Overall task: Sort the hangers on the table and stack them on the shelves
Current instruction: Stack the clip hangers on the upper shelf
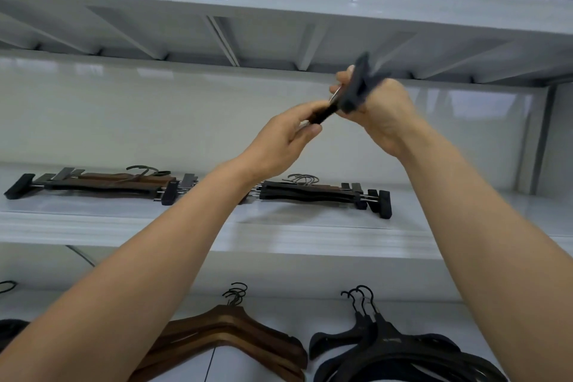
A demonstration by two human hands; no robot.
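While both arms are reaching up in front of the shelving, the left hand (pixel 288 136) is pinching the dark bar of a clip hanger (pixel 352 96) between thumb and fingers, and the right hand (pixel 383 116) is curling round the black clip at the hanger's upper end. The hanger is hanging in mid-air between the two hands, tilted and blurred, well above the middle shelf (pixel 217 228).

On that shelf two stacks of clip hangers are lying flat: a left stack (pixel 99 184) with brown bars and a right stack (pixel 316 191) with darker bars, set apart from each other. Below, on a white surface (pixel 279 313), brown wooden coat hangers (pixel 235 338) are lying in a pile just beside a pile of black coat hangers (pixel 387 350). Overhead, the upper shelf (pixel 279 3) is carrying bottles and jars, too blurred to tell apart.
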